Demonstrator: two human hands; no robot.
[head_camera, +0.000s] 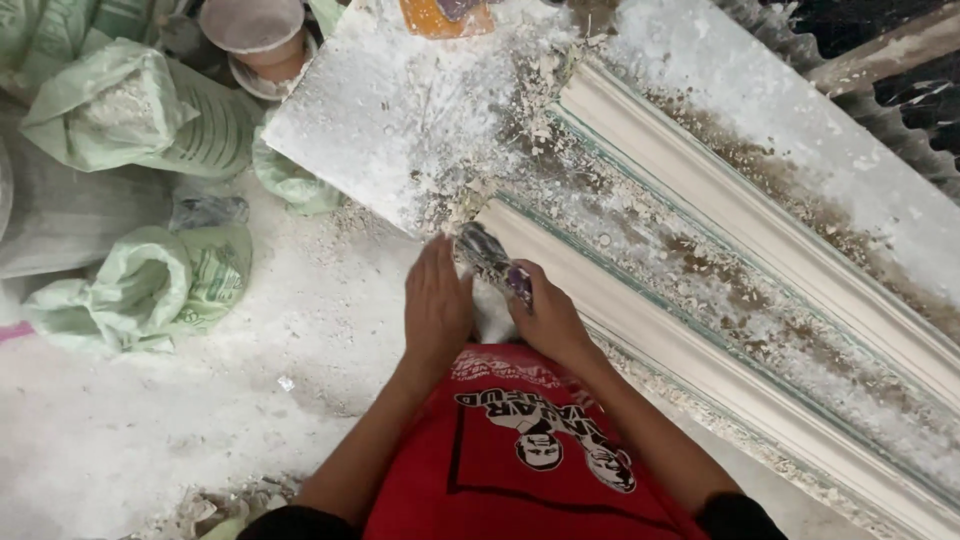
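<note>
Head view. A small scraping tool (493, 258) is clamped in the right hand (548, 318), its fingers (520, 290) curled shut around the handle. The tool's long axis runs up and left from those fingers, onto the end of the plaster moulding (700, 330). The left hand (436, 305) is laid flat just beside the tool, fingers together and straight, nothing gripped.

Right hand (548, 318) holds scraper (492, 258) against moulding (640, 300).
</note>
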